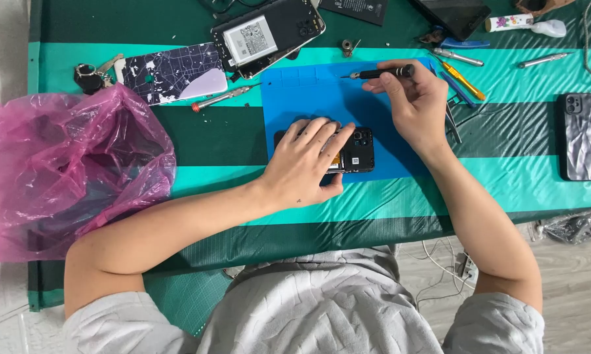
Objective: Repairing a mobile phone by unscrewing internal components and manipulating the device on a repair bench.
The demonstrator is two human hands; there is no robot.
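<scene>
My left hand (306,164) lies over an opened black phone (358,152) on a blue work mat (302,98), fingers pressing it down; only the phone's camera end shows. My right hand (415,105) is raised over the mat's far right part and grips a black precision screwdriver (377,73), its tip pointing left, above the mat and apart from the phone.
A second opened phone (269,34) with its battery showing lies beyond the mat, a patterned phone case (174,71) and keys (89,73) to its left. A pink plastic bag (59,170) fills the left. Several screwdrivers (463,78) and a black-cased phone (583,136) lie right.
</scene>
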